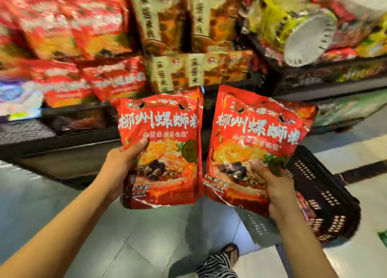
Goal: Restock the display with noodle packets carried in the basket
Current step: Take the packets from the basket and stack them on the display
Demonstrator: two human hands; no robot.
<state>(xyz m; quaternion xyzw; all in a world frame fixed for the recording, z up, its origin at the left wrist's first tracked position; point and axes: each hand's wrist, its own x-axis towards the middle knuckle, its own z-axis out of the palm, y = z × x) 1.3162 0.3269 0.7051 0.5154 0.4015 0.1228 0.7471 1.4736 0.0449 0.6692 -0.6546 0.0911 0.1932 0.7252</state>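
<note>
Pale glossy floor tiles (146,246) catching the shop light, with a dark band (360,173) crossing them at the right. Zebra-striped trouser leg (215,265) and a dark-sandalled foot (230,250) showing at the bottom edge. Up top, blurring with motion: tall orange packets with cream label strips (159,20) standing in rows, more of the same (178,72) sitting just below. To the right, a foil-lidded bowl (310,38) tilting lid-outward among yellow-green wrappers (272,15). At far left, blue-and-white packs (18,101) sitting low; at right, pale green packs (345,112) lining a bottom tier.
</note>
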